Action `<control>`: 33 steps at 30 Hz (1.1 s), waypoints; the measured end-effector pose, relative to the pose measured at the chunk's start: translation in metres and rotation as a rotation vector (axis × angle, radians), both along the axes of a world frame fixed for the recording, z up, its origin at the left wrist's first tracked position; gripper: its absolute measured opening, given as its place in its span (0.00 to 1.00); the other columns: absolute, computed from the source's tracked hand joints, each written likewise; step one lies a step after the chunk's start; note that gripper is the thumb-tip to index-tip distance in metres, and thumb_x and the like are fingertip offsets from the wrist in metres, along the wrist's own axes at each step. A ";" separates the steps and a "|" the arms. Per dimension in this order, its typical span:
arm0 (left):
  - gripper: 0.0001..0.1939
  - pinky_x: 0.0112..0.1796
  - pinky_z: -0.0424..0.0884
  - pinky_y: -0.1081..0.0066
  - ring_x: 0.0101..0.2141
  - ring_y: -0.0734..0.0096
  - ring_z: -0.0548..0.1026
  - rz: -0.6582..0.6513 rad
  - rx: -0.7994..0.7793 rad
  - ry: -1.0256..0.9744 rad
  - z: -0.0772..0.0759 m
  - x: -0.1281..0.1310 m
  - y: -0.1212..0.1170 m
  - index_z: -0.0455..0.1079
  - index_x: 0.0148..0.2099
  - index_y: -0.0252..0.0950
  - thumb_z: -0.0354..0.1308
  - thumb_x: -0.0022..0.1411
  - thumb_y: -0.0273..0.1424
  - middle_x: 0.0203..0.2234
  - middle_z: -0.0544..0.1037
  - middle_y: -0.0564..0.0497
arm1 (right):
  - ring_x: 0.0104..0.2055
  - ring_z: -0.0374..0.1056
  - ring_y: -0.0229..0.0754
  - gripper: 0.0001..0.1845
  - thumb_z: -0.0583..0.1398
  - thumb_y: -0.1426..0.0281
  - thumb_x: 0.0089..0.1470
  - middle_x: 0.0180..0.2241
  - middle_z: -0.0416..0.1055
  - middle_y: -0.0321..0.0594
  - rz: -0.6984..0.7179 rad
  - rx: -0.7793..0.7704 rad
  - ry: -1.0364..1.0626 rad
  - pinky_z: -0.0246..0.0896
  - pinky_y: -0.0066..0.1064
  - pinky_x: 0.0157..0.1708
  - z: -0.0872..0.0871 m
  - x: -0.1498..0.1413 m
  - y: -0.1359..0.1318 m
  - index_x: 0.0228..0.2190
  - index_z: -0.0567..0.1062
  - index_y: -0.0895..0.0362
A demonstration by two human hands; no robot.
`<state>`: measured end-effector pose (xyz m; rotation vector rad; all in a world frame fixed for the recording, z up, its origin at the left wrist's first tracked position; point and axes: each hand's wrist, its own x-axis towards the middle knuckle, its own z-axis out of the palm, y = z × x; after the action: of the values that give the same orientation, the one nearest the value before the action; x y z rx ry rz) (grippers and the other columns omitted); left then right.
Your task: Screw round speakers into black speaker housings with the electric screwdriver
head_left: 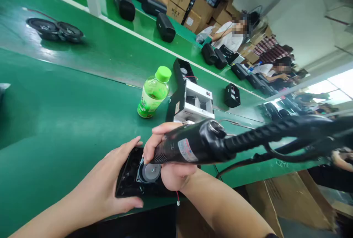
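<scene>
My right hand [175, 175] is wrapped round a black electric screwdriver [202, 144], which is tilted over the work with its cable running off to the right. The screwdriver's tip is hidden behind the hand. Below it a black speaker housing [127, 181] lies on the green bench, with a round silver-grey speaker driver [151, 172] seated in it. My left hand [106, 181] grips the housing's left end, thumb on the near side and fingers on the far side. A red wire with a white connector [178, 203] hangs past the housing's near edge.
A green-capped drink bottle [154, 92] stands beyond the housing, beside a white screw dispenser [193, 102]. Loose speaker drivers [55, 30] lie at far left. Several black speaker housings line the belt [121, 50]. People work across it. Cardboard [292, 201] is at lower right.
</scene>
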<state>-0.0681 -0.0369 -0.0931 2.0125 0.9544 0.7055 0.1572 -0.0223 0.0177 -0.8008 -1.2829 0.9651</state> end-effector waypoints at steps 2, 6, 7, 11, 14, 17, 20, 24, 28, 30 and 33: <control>0.85 0.79 0.84 0.40 0.83 0.28 0.79 0.013 0.005 0.026 -0.005 -0.002 0.000 0.42 1.00 0.63 0.94 0.59 0.60 0.89 0.74 0.43 | 0.22 0.74 0.46 0.44 0.63 0.21 0.73 0.28 0.81 0.27 -0.034 0.020 0.053 0.78 0.39 0.25 0.023 0.009 -0.007 0.67 0.84 0.38; 0.85 0.77 0.87 0.41 0.82 0.30 0.81 0.011 0.021 0.095 -0.015 -0.011 0.002 0.40 1.00 0.65 0.93 0.59 0.58 0.89 0.76 0.47 | 0.23 0.76 0.45 0.38 0.66 0.26 0.77 0.27 0.83 0.30 -0.330 0.195 0.106 0.82 0.40 0.29 0.080 0.048 -0.018 0.58 0.93 0.42; 0.83 0.76 0.88 0.41 0.81 0.30 0.82 -0.009 0.034 0.098 -0.018 -0.013 0.004 0.40 1.00 0.65 0.91 0.61 0.59 0.89 0.76 0.47 | 0.22 0.75 0.44 0.37 0.68 0.27 0.75 0.26 0.82 0.30 -0.397 0.238 0.085 0.82 0.39 0.29 0.088 0.059 -0.016 0.54 0.93 0.44; 0.81 0.75 0.89 0.39 0.81 0.28 0.82 -0.007 0.041 0.088 -0.024 -0.019 0.007 0.40 1.00 0.64 0.89 0.63 0.59 0.89 0.75 0.46 | 0.20 0.74 0.43 0.37 0.79 0.27 0.62 0.23 0.83 0.28 -0.464 0.348 0.018 0.77 0.35 0.24 0.085 0.093 0.007 0.43 0.91 0.47; 0.79 0.73 0.90 0.36 0.80 0.26 0.83 -0.010 0.046 0.069 -0.022 -0.017 0.005 0.40 1.00 0.63 0.86 0.66 0.62 0.89 0.75 0.43 | 0.18 0.72 0.43 0.39 0.77 0.25 0.62 0.23 0.83 0.29 -0.405 0.343 -0.009 0.74 0.34 0.19 0.066 0.104 0.024 0.45 0.91 0.47; 0.77 0.74 0.89 0.34 0.80 0.25 0.83 -0.009 0.029 0.053 -0.015 -0.013 0.001 0.41 1.00 0.63 0.83 0.67 0.68 0.88 0.76 0.41 | 0.15 0.70 0.42 0.38 0.72 0.27 0.71 0.22 0.81 0.29 -0.362 0.379 -0.034 0.71 0.33 0.15 0.057 0.109 0.034 0.50 0.91 0.48; 0.77 0.77 0.85 0.30 0.82 0.24 0.80 0.040 -0.022 0.059 -0.011 -0.011 0.000 0.42 0.99 0.65 0.82 0.65 0.73 0.89 0.75 0.42 | 0.14 0.67 0.40 0.38 0.67 0.28 0.76 0.20 0.77 0.27 -0.497 0.341 0.019 0.67 0.30 0.14 0.057 0.111 0.041 0.51 0.89 0.49; 0.78 0.74 0.89 0.34 0.81 0.26 0.82 -0.028 0.021 0.066 -0.013 -0.014 0.007 0.39 1.00 0.66 0.83 0.66 0.71 0.89 0.76 0.44 | 0.14 0.63 0.39 0.42 0.63 0.24 0.76 0.19 0.72 0.24 -0.610 0.234 0.033 0.62 0.28 0.14 0.054 0.106 0.042 0.53 0.86 0.49; 0.83 0.76 0.88 0.36 0.81 0.24 0.81 -0.025 0.021 0.054 -0.009 -0.012 0.006 0.41 1.00 0.62 0.90 0.62 0.64 0.89 0.76 0.40 | 0.15 0.65 0.40 0.39 0.70 0.25 0.71 0.21 0.75 0.26 -0.529 0.191 0.094 0.64 0.30 0.15 0.062 0.092 0.008 0.54 0.89 0.46; 0.85 0.77 0.85 0.34 0.82 0.23 0.80 0.007 -0.007 0.045 -0.002 -0.008 0.001 0.42 1.00 0.62 0.92 0.59 0.63 0.88 0.75 0.40 | 0.18 0.68 0.42 0.34 0.75 0.29 0.70 0.23 0.78 0.28 -0.466 0.127 0.122 0.73 0.36 0.21 0.073 0.083 -0.019 0.55 0.93 0.42; 0.86 0.78 0.84 0.34 0.83 0.24 0.79 0.016 -0.023 0.035 0.003 -0.003 -0.002 0.42 1.00 0.63 0.93 0.59 0.63 0.88 0.76 0.40 | 0.22 0.72 0.46 0.22 0.80 0.40 0.71 0.25 0.75 0.28 -0.387 0.058 0.035 0.79 0.43 0.27 0.087 0.070 -0.050 0.58 0.95 0.34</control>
<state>-0.0709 -0.0393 -0.0900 2.0046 0.9960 0.6674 0.2269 -0.0720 0.1043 -0.9408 -1.0687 0.6260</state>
